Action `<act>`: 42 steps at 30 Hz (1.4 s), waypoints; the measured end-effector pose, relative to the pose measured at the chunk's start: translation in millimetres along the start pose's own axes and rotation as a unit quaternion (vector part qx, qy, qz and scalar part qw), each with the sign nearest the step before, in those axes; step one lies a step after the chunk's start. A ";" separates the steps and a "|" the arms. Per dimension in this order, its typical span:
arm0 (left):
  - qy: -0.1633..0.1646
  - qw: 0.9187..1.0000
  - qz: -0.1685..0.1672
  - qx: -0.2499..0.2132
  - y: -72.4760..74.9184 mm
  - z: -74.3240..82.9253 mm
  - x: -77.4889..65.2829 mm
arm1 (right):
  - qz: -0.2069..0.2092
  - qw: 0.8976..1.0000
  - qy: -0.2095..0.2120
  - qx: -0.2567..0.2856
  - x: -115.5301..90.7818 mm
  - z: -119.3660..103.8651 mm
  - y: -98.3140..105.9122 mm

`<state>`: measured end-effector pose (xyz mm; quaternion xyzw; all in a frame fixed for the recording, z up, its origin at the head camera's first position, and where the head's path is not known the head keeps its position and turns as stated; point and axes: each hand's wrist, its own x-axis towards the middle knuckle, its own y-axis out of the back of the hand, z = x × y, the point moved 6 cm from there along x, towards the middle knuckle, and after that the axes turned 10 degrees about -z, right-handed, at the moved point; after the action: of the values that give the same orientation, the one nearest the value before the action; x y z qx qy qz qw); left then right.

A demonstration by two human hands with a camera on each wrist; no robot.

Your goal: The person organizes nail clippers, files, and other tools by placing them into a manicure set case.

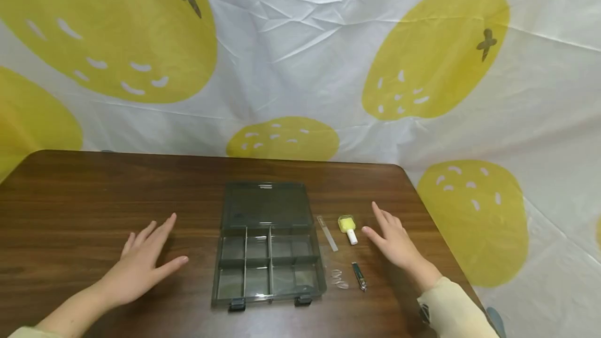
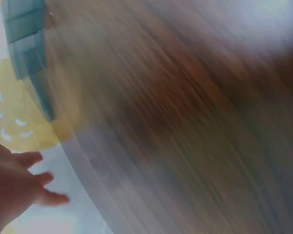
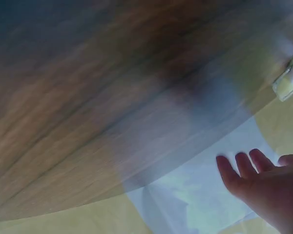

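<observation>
Brown wood makes your desk point(image 1: 94, 186); a dark see-through box point(image 1: 269, 262) with little rooms sits on it between your hands, its lid point(image 1: 265, 205) open; your left hand point(image 1: 141, 267) is spread out and holds nothing; your right hand point(image 1: 394, 241) holds nothing too, near a yellow bottle point(image 1: 347, 224); a thin strip point(image 1: 327, 233), clippers point(image 1: 359, 276) and small clear bits point(image 1: 337, 279) lie right of the box.

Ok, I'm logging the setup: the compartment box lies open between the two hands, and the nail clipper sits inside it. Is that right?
Not quite: the nail clipper isn't inside; it lies on the table, right of the compartment box, as the head view shows. The box does lie open between the left hand and the right hand.
</observation>
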<state>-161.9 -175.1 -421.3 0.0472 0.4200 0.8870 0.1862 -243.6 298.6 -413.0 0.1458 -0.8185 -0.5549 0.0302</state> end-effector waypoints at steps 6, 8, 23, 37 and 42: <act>0.013 0.992 -0.050 -0.114 -3.1 8.9 10.0 | -0.029 0.994 -0.039 0.101 11.2 -1.2 0.0; 0.019 0.986 -0.062 -0.151 -4.9 10.8 13.7 | -0.038 0.990 -0.047 0.127 13.5 -1.5 -1.2; 0.100 0.893 -0.144 -0.414 -39.9 9.7 30.8 | -0.039 0.962 -0.118 0.244 25.1 -8.5 -3.3; 0.114 0.854 -0.151 -0.484 -58.0 8.3 36.7 | -0.073 0.949 -0.151 0.266 38.8 -10.8 -16.5; 0.107 0.848 -0.170 -0.489 -60.3 9.2 36.5 | -0.074 0.953 -0.150 0.251 44.5 -15.4 -19.3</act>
<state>-176.0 -120.1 -464.1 -0.2178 -0.0498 0.9315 0.2872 -278.9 266.1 -429.8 0.1239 -0.9134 -0.3474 -0.1721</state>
